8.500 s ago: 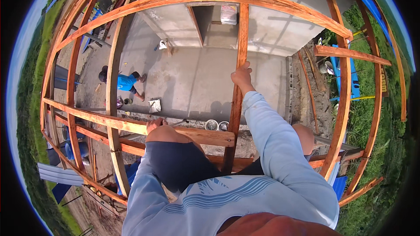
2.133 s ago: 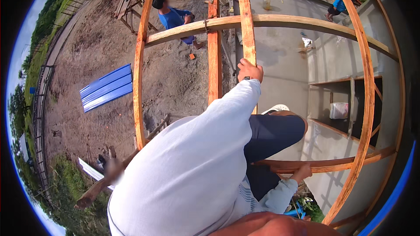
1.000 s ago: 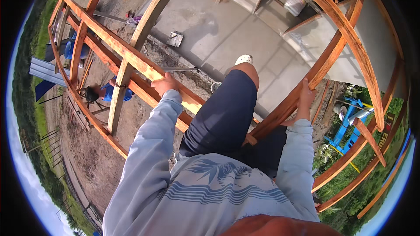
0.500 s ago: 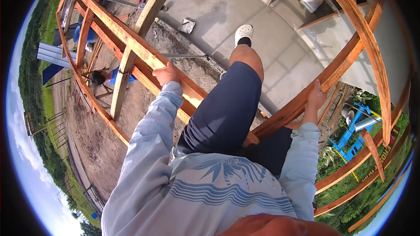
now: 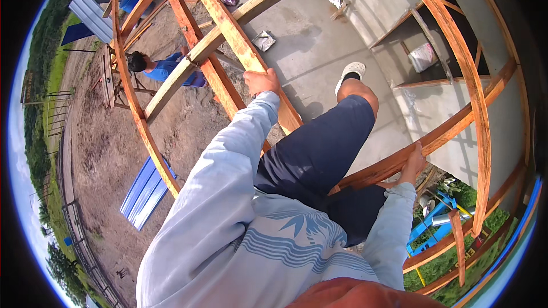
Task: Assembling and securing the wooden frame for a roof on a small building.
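I am up on a timber roof frame, a hand on a beam at each side. My left hand [image 5: 262,83] is closed round the edge of the left wooden beam [image 5: 235,37], just below where a paler rafter [image 5: 197,57] crosses it. On the right, my right hand [image 5: 414,163] grips another reddish beam [image 5: 451,128], with the fingers partly hidden. Between the beams, my bent leg in dark shorts [image 5: 319,142] reaches forward, its white clog [image 5: 350,72] above the concrete floor. My other leg is mostly hidden by the right beam.
Below lies a grey concrete floor [image 5: 319,45] with a small tray [image 5: 264,40]. A person in blue [image 5: 165,71] is on the ground at left, near blue corrugated sheets [image 5: 147,193]. A white sack [image 5: 422,57] sits among partitions. Curved-looking timbers [image 5: 465,63] and a blue metal frame [image 5: 434,222] are at right.
My view has turned, so the frame and floor appear shifted, and the blue sheets on the ground have come into sight. My leg and clog appear farther right. Both hands still grip their beams.
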Tool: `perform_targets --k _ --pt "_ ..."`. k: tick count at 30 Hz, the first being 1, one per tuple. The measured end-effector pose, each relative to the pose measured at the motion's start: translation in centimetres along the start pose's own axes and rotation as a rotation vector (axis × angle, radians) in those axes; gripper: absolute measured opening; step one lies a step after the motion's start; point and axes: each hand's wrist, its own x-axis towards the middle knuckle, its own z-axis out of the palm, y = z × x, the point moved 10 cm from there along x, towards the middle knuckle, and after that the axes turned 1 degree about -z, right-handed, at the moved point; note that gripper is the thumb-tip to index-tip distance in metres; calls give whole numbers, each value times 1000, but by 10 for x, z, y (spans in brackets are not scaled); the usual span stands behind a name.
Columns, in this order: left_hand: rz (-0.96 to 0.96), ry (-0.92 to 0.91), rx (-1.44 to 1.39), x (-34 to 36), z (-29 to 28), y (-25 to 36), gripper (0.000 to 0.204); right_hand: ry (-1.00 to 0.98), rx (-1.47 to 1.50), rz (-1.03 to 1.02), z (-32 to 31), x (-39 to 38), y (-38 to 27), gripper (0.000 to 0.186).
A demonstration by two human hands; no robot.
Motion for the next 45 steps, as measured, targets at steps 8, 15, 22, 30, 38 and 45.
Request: perform_targets --k 8,15,22,30,38,45 --pt "-95 24 171 -9 2 2 54 -114 162 -42 0 13 7 44" --pt "-72 13 180 -8 0 8 52 -101 114 -57 2 -5 -7 42" --pt "-44 29 159 8 6 1 62 8 -10 -131 3 -2 -5 47" --pt "5 37 168 10 5 4 69 141 -154 -113 -3 8 7 49" --pt "28 91 97 26 -2 -5 64 159 -259 -16 -4 -20 -4 51" --pt "51 89 69 50 -4 1 66 172 -225 48 4 -38 -17 53"
